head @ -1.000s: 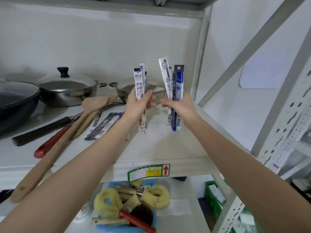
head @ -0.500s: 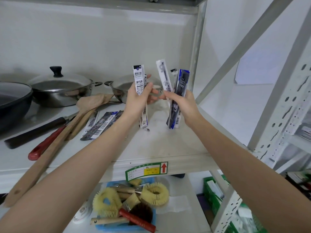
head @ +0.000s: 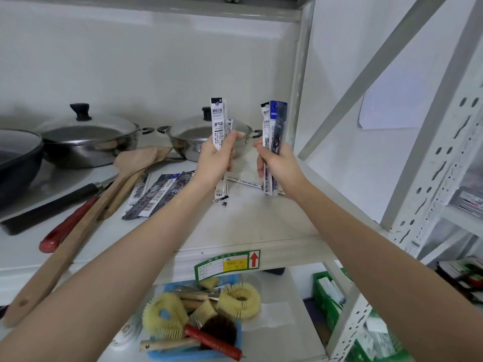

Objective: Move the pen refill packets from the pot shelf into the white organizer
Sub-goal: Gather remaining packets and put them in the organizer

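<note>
My left hand grips a few white pen refill packets upright above the pot shelf. A short way to the right, my right hand holds a bundle of white and blue refill packets, also upright. More dark and white packets lie flat on the shelf left of my left wrist. Another thin white packet lies on the shelf between my hands. No white organizer shows in this view.
Two lidded steel pots and a dark pan stand at the shelf's back. Wooden spatulas, a black-handled knife and a red-handled tool lie at left. Below, a blue tray holds brushes. A diagonal white brace runs at right.
My hands have drawn slightly apart. The packets in my right hand, fanned out earlier, are now gathered into one tight bundle. The view has shifted a little to the right.
</note>
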